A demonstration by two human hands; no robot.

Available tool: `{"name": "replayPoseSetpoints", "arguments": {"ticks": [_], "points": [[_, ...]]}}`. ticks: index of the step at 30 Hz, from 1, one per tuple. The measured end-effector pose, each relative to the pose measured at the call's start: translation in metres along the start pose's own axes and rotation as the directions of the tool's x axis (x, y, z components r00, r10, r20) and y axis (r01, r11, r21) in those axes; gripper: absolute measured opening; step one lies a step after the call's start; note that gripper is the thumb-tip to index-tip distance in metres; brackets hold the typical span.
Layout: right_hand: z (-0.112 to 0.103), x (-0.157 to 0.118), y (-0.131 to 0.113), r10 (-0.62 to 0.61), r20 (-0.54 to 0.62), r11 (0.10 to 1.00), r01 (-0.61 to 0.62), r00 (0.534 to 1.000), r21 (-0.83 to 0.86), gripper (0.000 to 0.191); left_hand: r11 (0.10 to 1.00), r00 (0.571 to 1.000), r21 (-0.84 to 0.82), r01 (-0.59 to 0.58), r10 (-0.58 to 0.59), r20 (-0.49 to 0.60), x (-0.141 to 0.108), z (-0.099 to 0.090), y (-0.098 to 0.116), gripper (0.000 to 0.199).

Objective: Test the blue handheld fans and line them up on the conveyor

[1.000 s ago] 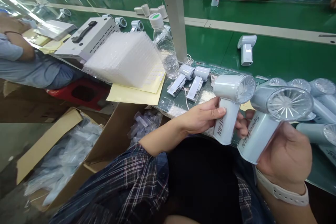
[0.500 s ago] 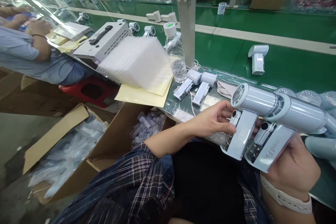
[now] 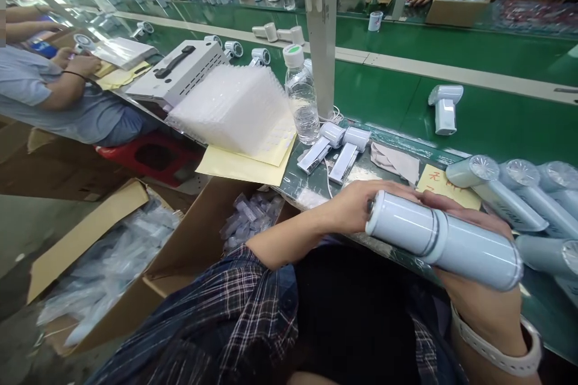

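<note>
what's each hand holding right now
Left hand: holding a light-blue fan, fingers partly hidden.
Right hand: holding a second fan, grip mostly hidden.

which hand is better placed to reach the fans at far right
Probably the right hand: it is nearer those fans. The left hand is farther away, by the left end of the held fans. Both look occupied, though.

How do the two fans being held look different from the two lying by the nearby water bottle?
The held fans are up in the air, while the resting fans lie beside the water bottle. The held fans' heads line up end to end; the resting fans' heads sit side by side. The held fans' handles are hidden, whereas the resting fans' handles show. Both pairs have pale blue, rounded heads.
</note>
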State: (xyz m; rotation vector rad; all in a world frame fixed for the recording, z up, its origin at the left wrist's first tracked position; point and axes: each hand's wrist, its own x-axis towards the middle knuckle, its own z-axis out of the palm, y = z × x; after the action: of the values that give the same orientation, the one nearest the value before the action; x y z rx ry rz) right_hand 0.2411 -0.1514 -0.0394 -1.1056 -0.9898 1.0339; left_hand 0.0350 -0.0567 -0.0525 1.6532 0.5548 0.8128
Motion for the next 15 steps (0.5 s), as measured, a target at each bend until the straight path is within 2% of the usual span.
{"name": "replayPoseSetpoints", "arguments": {"ticks": [1, 3, 4, 6, 9, 10, 13, 15], "points": [[-0.003, 0.000, 0.000, -0.094, 0.068, 0.993, 0.098, 0.993, -0.065, 0.060, 0.996, 0.997, 0.060, -0.071, 0.069, 0.028, 0.000, -0.002, 0.000, 0.029], [-0.007, 0.000, 0.002, -0.254, 0.185, 0.942, 0.286, 0.949, -0.177, 0.050, 0.965, 0.979, 0.166, -0.203, 0.198, 0.045, 0.000, -0.005, 0.000, 0.026], [-0.009, 0.000, 0.003, -0.302, 0.218, 0.915, 0.346, 0.928, -0.206, 0.045, 0.945, 0.970, 0.221, -0.242, 0.238, 0.048, 0.000, -0.006, 0.000, 0.026], [-0.010, 0.000, 0.005, -0.352, 0.210, 0.892, 0.394, 0.912, -0.221, 0.035, 0.907, 0.957, 0.307, -0.288, 0.283, 0.061, 0.000, -0.008, 0.003, 0.026], [-0.010, 0.002, 0.004, -0.363, 0.133, 0.895, 0.385, 0.922, -0.226, 0.011, 0.869, 0.955, 0.396, -0.296, 0.283, 0.093, -0.003, -0.009, 0.009, 0.028], [-0.010, 0.002, 0.003, -0.352, 0.111, 0.901, 0.369, 0.929, -0.227, 0.010, 0.859, 0.953, 0.412, -0.303, 0.287, 0.101, -0.005, -0.009, 0.012, 0.028], [-0.014, -0.001, 0.000, -0.292, 0.074, 0.924, 0.301, 0.953, -0.237, 0.025, 0.848, 0.958, 0.447, -0.285, 0.267, 0.106, -0.013, -0.006, 0.018, 0.029], [-0.018, -0.004, 0.002, -0.243, 0.059, 0.942, 0.250, 0.968, -0.222, 0.018, 0.853, 0.969, 0.460, -0.247, 0.225, 0.103, -0.018, -0.002, 0.021, 0.030]]}}
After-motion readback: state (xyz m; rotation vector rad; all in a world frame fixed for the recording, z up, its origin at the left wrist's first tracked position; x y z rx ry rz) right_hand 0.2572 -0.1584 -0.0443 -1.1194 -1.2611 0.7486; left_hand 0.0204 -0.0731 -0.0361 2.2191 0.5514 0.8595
